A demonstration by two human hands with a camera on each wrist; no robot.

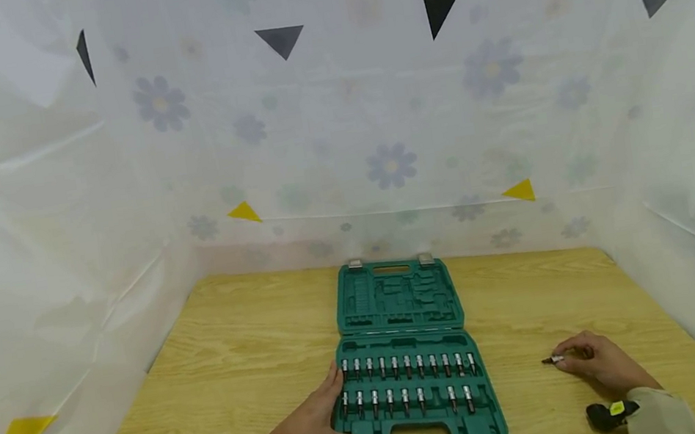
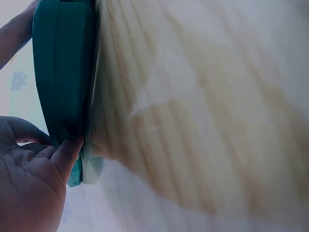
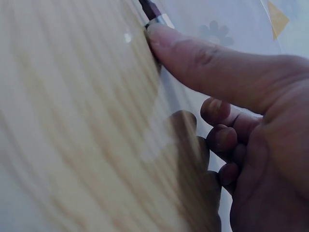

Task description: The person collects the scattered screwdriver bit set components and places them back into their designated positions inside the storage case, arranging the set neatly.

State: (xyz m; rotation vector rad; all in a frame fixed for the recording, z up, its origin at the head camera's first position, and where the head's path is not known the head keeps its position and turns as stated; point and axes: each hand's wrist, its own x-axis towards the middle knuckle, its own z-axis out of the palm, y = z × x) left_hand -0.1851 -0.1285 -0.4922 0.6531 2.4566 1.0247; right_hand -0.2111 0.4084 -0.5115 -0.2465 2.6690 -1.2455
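A green plastic tool case lies unfolded on the wooden table, its lid on the far side. Two rows of silver bit sockets with dark tips fill the near half, and one slot in the nearer row is bare. Along the case's left edge, my left hand holds it, thumb at the near corner and fingers farther up the side. To the right of the case, just over the table, my right hand pinches a bit socket between thumb and fingers, its dark tip pointing left.
The wooden table is enclosed by pale flowered sheeting at the back and both sides. Black and yellow triangles are stuck on the sheeting. A black wrist device sits by the right sleeve.
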